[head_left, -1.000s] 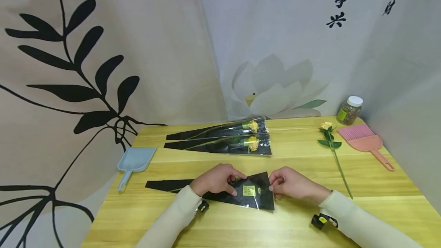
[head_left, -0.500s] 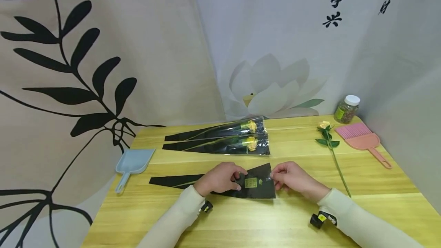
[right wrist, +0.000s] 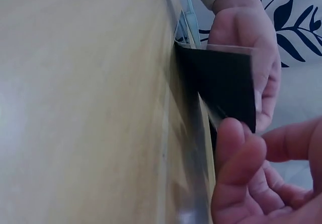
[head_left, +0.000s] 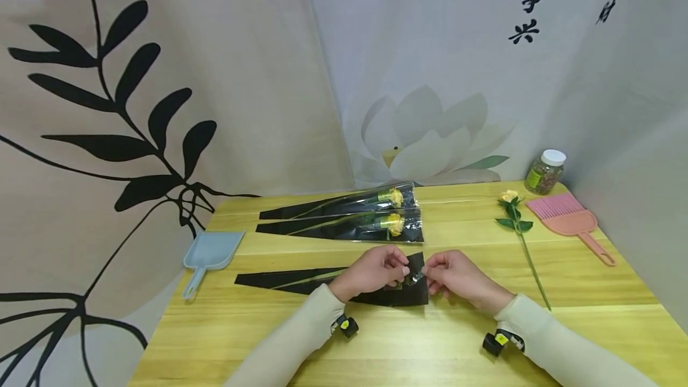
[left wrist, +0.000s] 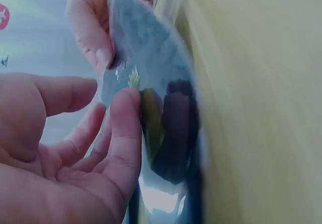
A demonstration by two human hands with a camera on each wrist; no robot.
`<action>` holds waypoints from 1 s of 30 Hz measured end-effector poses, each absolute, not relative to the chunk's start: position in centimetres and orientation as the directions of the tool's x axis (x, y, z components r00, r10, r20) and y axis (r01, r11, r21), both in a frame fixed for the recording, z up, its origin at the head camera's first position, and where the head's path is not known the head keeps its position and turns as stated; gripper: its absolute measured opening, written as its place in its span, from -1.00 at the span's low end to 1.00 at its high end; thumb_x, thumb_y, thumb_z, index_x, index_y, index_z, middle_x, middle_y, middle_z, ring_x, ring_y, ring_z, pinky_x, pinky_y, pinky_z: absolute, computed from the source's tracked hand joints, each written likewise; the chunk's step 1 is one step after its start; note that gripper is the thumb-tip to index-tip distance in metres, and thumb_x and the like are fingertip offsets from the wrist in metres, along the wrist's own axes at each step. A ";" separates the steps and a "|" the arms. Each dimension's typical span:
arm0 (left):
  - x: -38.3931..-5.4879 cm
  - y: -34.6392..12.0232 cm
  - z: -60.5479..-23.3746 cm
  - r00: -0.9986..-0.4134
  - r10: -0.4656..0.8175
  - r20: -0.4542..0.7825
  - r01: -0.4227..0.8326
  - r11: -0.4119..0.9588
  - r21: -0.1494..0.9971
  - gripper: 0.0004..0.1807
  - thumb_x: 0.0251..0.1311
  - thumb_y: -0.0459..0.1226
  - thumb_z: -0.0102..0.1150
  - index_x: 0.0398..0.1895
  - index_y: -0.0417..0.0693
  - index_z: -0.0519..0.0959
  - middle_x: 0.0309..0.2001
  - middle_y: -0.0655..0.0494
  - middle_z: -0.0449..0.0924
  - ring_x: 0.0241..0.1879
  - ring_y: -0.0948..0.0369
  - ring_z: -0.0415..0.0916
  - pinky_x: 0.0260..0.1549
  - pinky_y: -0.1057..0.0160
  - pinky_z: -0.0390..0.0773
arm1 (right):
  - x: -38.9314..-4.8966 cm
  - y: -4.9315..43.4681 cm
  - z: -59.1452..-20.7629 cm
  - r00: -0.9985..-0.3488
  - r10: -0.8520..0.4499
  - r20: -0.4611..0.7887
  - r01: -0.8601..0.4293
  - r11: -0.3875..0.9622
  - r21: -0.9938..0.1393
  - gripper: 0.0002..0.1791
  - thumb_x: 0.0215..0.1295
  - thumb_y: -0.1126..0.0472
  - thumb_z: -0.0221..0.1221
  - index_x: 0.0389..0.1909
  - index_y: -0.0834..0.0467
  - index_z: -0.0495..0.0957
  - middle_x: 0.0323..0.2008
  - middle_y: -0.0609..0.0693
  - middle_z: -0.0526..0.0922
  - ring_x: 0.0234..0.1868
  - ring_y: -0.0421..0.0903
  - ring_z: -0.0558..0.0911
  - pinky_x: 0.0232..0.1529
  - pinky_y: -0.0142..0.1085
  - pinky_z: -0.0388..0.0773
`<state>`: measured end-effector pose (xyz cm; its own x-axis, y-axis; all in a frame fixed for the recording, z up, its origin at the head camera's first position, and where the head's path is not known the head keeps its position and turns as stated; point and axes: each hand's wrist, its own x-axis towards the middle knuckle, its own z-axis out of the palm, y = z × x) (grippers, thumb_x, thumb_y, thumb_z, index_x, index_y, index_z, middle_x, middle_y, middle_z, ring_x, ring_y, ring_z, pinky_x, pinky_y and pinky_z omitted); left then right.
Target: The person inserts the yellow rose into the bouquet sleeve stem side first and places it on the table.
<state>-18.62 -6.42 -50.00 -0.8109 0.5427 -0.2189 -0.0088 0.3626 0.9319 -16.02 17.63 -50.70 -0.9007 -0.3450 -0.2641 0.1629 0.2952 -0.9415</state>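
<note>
A tapered black flower sleeve [head_left: 306,279] with clear film on its front lies before me, its wide end lifted toward the right. A thin greenish line runs along its narrow part, and a small gold crown print [left wrist: 134,78] shows near the wide end. My left hand [head_left: 376,267] is at that end, thumb and finger pinching around its edge, covering most of the gold label. My right hand [head_left: 457,276] pinches the wide end's edge between thumb and fingertips; in the right wrist view, a black corner [right wrist: 231,93] of the sleeve rises from these fingertips.
Two sleeved yellow roses [head_left: 395,224] lie behind the hands. A loose yellow rose [head_left: 520,235] lies to the right, next to a pink brush [head_left: 572,220] and a white-lidded jar [head_left: 545,172]. At left sits a blue dustpan [head_left: 212,251] on the wooden table [head_left: 376,351].
My left hand has slid right along the sleeve to its wide end, covering the gold label. The sleeve has shifted slightly away from me; my right hand stays at its edge.
</note>
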 end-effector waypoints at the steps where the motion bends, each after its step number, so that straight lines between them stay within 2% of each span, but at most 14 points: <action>1: -18.7 -6.1 -50.1 -0.807 0.542 -0.235 -0.041 0.345 0.938 -0.83 0.48 -0.24 0.28 0.01 -0.10 0.61 -0.18 0.00 0.69 -0.24 0.16 0.70 -0.24 0.18 0.78 | -16.0 17.7 -50.7 -0.902 -0.347 -0.257 0.156 0.293 -0.943 -0.74 0.54 0.21 0.19 -0.02 0.38 0.62 -0.42 0.04 0.75 -0.45 -0.08 0.71 -0.64 -0.33 0.56; 7: -18.7 -4.5 -50.8 -0.779 0.549 -0.303 -0.160 0.293 0.943 -0.84 0.50 -0.27 0.24 0.03 -0.10 0.59 -0.16 0.01 0.71 -0.26 0.19 0.71 -0.28 0.21 0.77 | -16.1 18.0 -50.5 -0.907 -0.337 -0.251 0.151 0.294 -0.944 -0.75 0.53 0.22 0.20 -0.02 0.37 0.58 -0.41 0.05 0.76 -0.43 -0.07 0.71 -0.63 -0.32 0.56; 11: -18.4 -4.0 -51.0 -0.775 0.540 -0.329 -0.199 0.286 0.937 -0.86 0.50 -0.27 0.25 0.00 -0.11 0.58 -0.19 0.00 0.71 -0.30 0.19 0.72 -0.30 0.21 0.78 | -16.3 18.4 -50.4 -0.910 -0.334 -0.247 0.141 0.312 -0.940 -0.80 0.51 0.26 0.19 -0.10 0.36 0.59 -0.44 0.07 0.73 -0.46 -0.07 0.67 -0.65 -0.32 0.54; 16: -18.3 -3.7 -51.1 -0.785 0.526 -0.326 -0.202 0.279 0.939 -0.85 0.48 -0.27 0.26 -0.02 -0.13 0.58 -0.18 -0.01 0.70 -0.26 0.17 0.74 -0.21 0.17 0.81 | -16.6 18.8 -50.7 -0.913 -0.309 -0.266 0.165 0.317 -0.934 -0.84 0.45 0.33 0.17 -0.11 0.38 0.58 -0.48 0.05 0.68 -0.50 -0.11 0.63 -0.65 -0.33 0.55; 24: -18.6 -3.7 -51.4 -0.792 0.505 -0.342 -0.222 0.284 0.933 -0.92 0.46 -0.29 0.26 -0.10 -0.11 0.65 -0.21 0.05 0.74 -0.21 0.19 0.76 -0.11 0.15 0.81 | -16.6 19.0 -50.9 -0.886 -0.342 -0.314 0.186 0.357 -0.915 -0.79 0.49 0.21 0.23 -0.25 0.32 0.60 -0.54 0.07 0.70 -0.55 -0.09 0.72 -0.65 -0.33 0.57; 30: -19.2 -3.7 -51.7 -0.790 0.488 -0.370 -0.274 0.260 0.926 -0.87 0.51 -0.27 0.18 -0.07 -0.11 0.68 -0.19 0.03 0.79 -0.21 0.20 0.79 -0.13 0.18 0.82 | -16.6 18.7 -50.8 -0.883 -0.359 -0.301 0.169 0.354 -0.920 -0.74 0.52 0.13 0.26 -0.25 0.29 0.59 -0.51 0.03 0.71 -0.53 -0.10 0.69 -0.67 -0.36 0.52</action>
